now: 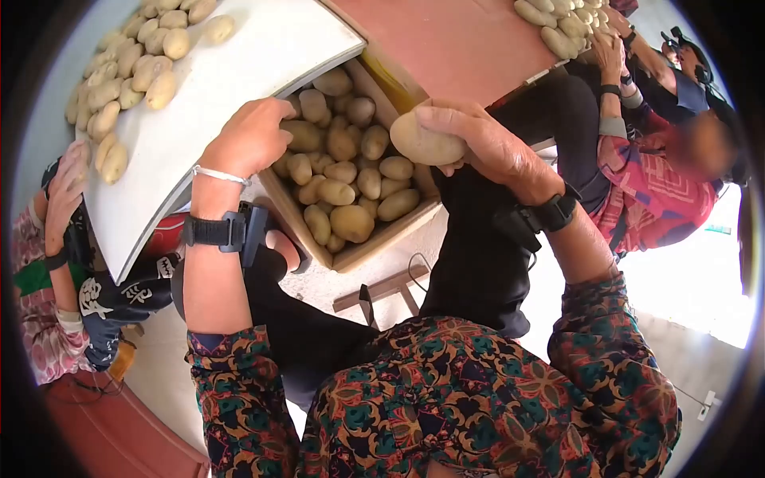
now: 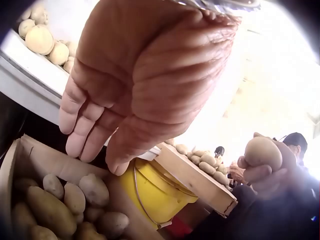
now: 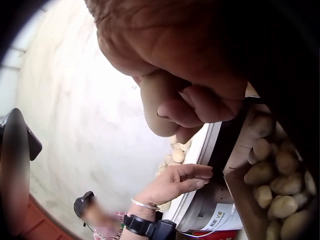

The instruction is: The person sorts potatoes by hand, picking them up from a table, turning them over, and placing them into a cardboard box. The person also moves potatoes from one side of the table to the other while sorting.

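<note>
My right hand [image 1: 490, 143] grips a large pale potato [image 1: 426, 142] to the right of the cardboard box, thumb on its top side. In the right wrist view, fingers curl round the potato [image 3: 157, 107]. My left hand [image 1: 249, 137] is over the box's left edge, beside the white tabletop; the left wrist view shows its loosely extended fingers [image 2: 90, 127] with nothing in them. Below the hands stands the cardboard box [image 1: 426, 215], filled with potatoes [image 1: 351, 223] of various sizes.
A white tabletop [image 1: 271, 48] carries a potato pile [image 1: 135, 64] at left. A reddish table [image 1: 470, 40] with another pile [image 1: 562, 28] lies beyond. A yellow bucket [image 2: 160, 192] is beside the box. People sit at left and right. A wooden stand [image 1: 390, 291] is on the floor.
</note>
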Motion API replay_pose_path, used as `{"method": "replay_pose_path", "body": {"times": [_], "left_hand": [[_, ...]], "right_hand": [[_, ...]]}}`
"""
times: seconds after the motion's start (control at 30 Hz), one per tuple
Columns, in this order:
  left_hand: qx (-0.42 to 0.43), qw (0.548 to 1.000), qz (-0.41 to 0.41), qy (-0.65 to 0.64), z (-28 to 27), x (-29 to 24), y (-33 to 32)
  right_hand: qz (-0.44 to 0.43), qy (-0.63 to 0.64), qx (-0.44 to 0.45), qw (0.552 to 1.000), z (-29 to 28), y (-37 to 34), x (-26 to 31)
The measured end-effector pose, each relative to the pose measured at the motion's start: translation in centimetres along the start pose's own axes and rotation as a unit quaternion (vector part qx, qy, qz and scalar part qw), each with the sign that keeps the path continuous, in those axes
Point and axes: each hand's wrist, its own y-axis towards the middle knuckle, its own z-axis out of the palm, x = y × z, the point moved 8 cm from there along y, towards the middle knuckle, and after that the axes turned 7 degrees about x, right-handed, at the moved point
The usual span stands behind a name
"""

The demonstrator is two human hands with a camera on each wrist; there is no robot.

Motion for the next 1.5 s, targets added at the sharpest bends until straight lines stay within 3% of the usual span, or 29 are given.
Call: {"method": "replay_pose_path", "body": {"times": [0.23, 0.3, 0.37, 0.4, 0.43, 0.5, 0.53, 0.6, 0.7, 0.83, 0.9, 0.93, 1.03, 1.07, 1.1, 1.17, 1.2, 1.27, 1.37, 1.47, 1.5], "left_hand": [[0.012, 1.000, 0.020, 0.001, -0.4, -0.2, -0.2], [0.013, 1.000, 0.016, -0.001, -0.6, 0.0, -0.2], [0.014, 1.000, 0.012, -0.002, -0.6, 0.3, -0.3], [0.009, 1.000, 0.017, -0.002, -0.7, 0.3, -0.2], [0.005, 1.000, 0.021, -0.001, -0.7, 0.3, -0.4], [-0.009, 1.000, 0.017, -0.002, -0.8, 0.3, -0.9], [-0.023, 1.000, 0.015, -0.003, -0.9, 0.1, -1.1], [-0.018, 1.000, 0.019, 0.000, -0.8, 0.2, -1.0], [-0.010, 1.000, 0.021, 0.006, -0.5, 0.2, -1.0], [-0.004, 1.000, 0.018, 0.015, -0.5, -0.2, -1.3], [0.001, 1.000, 0.007, 0.004, -0.2, -0.3, -1.5], [0.001, 1.000, -0.003, -0.008, -0.3, -0.2, -1.5], [-0.017, 1.000, 0.006, 0.009, 0.1, -0.4, -1.4], [-0.019, 1.000, 0.009, 0.017, -0.2, -0.8, -1.6], [-0.021, 0.999, 0.013, 0.025, -0.3, -1.2, -1.9], [-0.045, 0.999, 0.021, -0.012, -0.1, -0.9, -2.1], [-0.039, 0.999, 0.011, -0.018, 0.0, -0.8, -1.9], [-0.034, 0.999, -0.002, -0.034, 0.2, -0.5, -1.5], [0.010, 1.000, -0.005, -0.027, 0.4, -1.3, -1.1], [0.012, 1.000, 0.009, -0.018, 0.5, -1.6, -0.8], [0.023, 1.000, 0.004, -0.015, 0.7, -1.6, -0.7]], "right_hand": [[0.083, -0.104, -0.036, 0.990, 2.1, 0.0, -1.9], [0.056, -0.142, -0.039, 0.988, 2.5, 0.6, -3.4], [-0.034, -0.325, -0.038, 0.944, 3.3, 1.1, -2.8], [0.055, -0.299, -0.041, 0.952, 3.9, 0.9, -2.8], [0.055, -0.299, -0.039, 0.952, 3.9, 1.0, -3.7], [-0.118, -0.458, -0.072, 0.878, 4.8, 1.0, -2.8], [-0.120, -0.459, -0.072, 0.877, 4.6, 0.8, -3.1], [0.002, -0.588, -0.002, 0.809, 4.9, 1.2, -4.7], [0.043, -0.636, 0.043, 0.769, 5.7, 0.0, -3.0], [0.022, -0.635, 0.007, 0.772, 5.7, -0.6, 0.4], [-0.120, -0.545, -0.047, 0.828, 6.0, -1.4, 3.7], [-0.112, -0.523, -0.049, 0.843, 6.0, -1.5, 4.2], [-0.170, -0.528, -0.045, 0.830, 5.5, -1.0, 4.0], [-0.085, -0.603, -0.023, 0.793, 5.1, -0.7, 3.4], [-0.014, -0.618, 0.002, 0.786, 4.8, -0.4, 3.5], [0.007, -0.630, -0.009, 0.777, 3.6, 0.8, 3.9], [0.001, -0.634, -0.017, 0.774, 3.0, 1.6, 4.6], [-0.094, -0.611, -0.056, 0.784, 2.0, 3.3, 7.5], [-0.116, -0.566, -0.064, 0.814, -0.1, 7.9, 9.9], [-0.070, -0.556, -0.074, 0.825, -1.7, 13.2, 11.4], [-0.091, -0.514, -0.123, 0.844, -2.4, 14.6, 12.0]]}}
